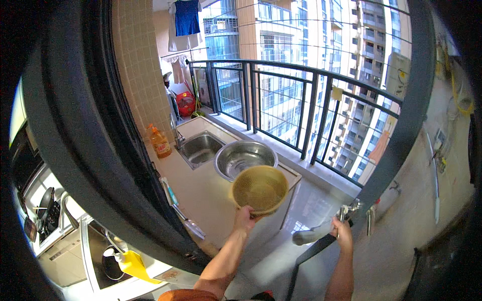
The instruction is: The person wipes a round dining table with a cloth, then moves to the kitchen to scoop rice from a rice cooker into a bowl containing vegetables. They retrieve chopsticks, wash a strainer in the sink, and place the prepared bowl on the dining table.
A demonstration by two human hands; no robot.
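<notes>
My left hand (246,218) grips the near rim of a yellow-brown round bowl (260,190), perhaps a strainer. The bowl is tilted so that its inside faces me, and nothing shows inside it. It overlaps the view of a large stainless steel basin (241,160), which rests on the pale counter (192,182) beside the sink (201,148). At right, my right hand (342,230) is closed around a metal door handle (342,215) by a dark door frame edge. The fingers partly cover that handle.
An orange pump bottle (160,143) stands left of the sink. Brushes (190,225) lie along the counter's left edge. A black railing (282,73) runs behind the counter. The dark door frame (124,169) curves up at left. A yellow spray bottle (135,265) lies lower left.
</notes>
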